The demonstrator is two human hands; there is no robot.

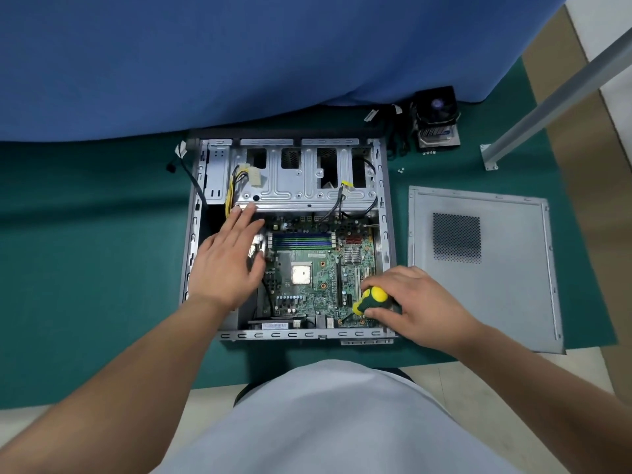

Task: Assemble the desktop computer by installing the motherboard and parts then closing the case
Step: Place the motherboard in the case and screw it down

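Yellow-green screwdriver (371, 300) in right hand (420, 309), perhaps touching motherboard (316, 268).

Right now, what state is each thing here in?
Computer case: open, lying on its side.
Motherboard: inside the case, processor bare, no cooler on it.
Side panel: off, flat beside the case.
Cooler fan: loose on the mat, not fitted.
Screwdriver: gripped, tip down on the board's near corner.
Right hand: holding the screwdriver.
Left hand: open, fingers straight, over the case.
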